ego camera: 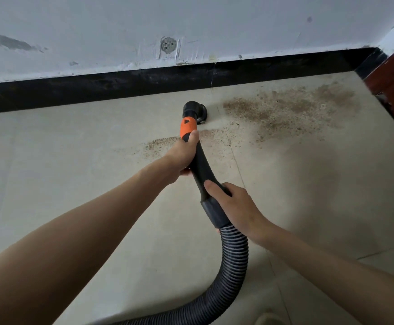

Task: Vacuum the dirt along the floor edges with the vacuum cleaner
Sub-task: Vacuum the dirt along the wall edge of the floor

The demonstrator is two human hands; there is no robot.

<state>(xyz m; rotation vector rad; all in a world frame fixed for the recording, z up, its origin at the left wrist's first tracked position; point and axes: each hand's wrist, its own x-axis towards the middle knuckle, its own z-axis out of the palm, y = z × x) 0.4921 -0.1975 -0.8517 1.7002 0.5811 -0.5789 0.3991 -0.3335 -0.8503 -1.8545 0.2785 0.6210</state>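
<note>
Both hands (183, 154) (234, 205) grip vacuum wand (199, 164), nozzle (195, 111) beside dirt (278, 111).

- The one camera sat on my head and looked forward and steeply down past my arms.
- It faced the black baseboard (144, 87) and the white wall (97, 26) above it, both near.
- Its wide angle bowed the baseboard and took in the tiled floor (74, 172).
</note>
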